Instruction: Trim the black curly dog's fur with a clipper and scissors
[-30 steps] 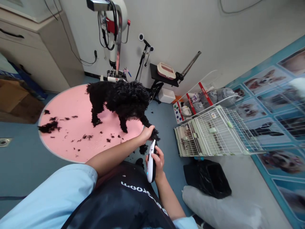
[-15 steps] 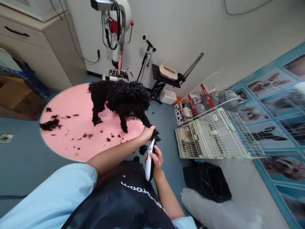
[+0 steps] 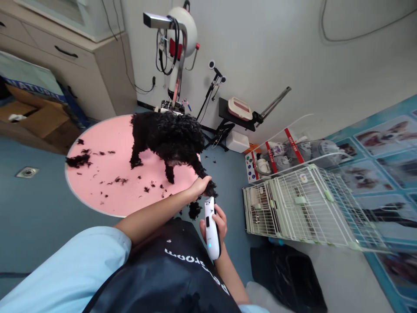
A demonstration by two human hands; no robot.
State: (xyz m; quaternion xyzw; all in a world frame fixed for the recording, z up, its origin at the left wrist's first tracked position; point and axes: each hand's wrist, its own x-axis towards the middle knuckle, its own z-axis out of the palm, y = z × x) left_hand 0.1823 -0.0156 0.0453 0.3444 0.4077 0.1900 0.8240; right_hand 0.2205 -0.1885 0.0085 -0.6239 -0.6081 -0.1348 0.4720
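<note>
A black curly-haired dog (image 3: pixel 176 134) stands on a round pink grooming table (image 3: pixel 107 174), one front leg stretched out toward me. My left hand (image 3: pixel 199 187) is closed around that leg, just above the paw (image 3: pixel 211 189). In my right hand (image 3: pixel 220 224) is a white and black hair clipper (image 3: pixel 211 230), with a blue light glowing near its lower end. The clipper's head points up at the paw and sits just below it; whether it touches the fur I cannot tell. Cut black hair (image 3: pixel 78 160) lies scattered over the tabletop.
Behind the table rises a metal grooming arm (image 3: pixel 182 48). A white wire cage (image 3: pixel 293 204) stands to the right, with a black bin (image 3: pixel 293 274) below it. An opened cardboard box (image 3: pixel 48 121) is at the left. A tuft of black hair (image 3: pixel 194 210) shows below the table edge.
My view has shifted, so the room appears farther right. The clipper has turned more upright, its white face now toward me, and its head is lower relative to the paw. My left hand keeps the leg.
</note>
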